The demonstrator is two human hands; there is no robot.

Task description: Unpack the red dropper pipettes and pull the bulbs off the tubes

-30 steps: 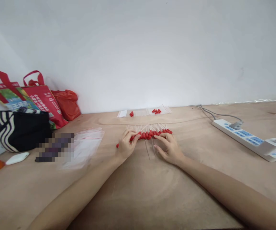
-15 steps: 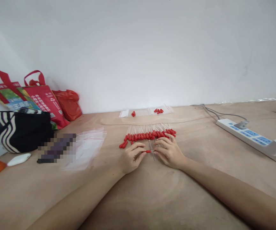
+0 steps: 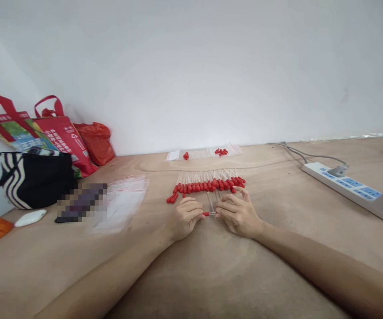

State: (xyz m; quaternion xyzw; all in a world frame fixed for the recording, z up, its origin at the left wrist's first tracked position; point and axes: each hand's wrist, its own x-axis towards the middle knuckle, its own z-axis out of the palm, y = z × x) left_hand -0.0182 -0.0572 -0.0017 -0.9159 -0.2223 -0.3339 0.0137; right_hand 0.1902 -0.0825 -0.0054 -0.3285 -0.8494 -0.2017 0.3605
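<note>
My left hand and my right hand meet over the wooden table, fingers pinched. Between them is a small red cap in the left fingertips and a thin clear tube in the right. Just beyond lies a row of several clear tubes with red caps, side by side. A couple of loose clear tubes lie between the row and my hands.
Small clear bags with red caps lie by the wall. Clear zip bags, a striped black bag, red shopping bags and a white oval object sit left. A white power strip lies right.
Both hands drew back from the row toward me, each bringing a piece. They now pinch a red cap and a clear tube together between them.
</note>
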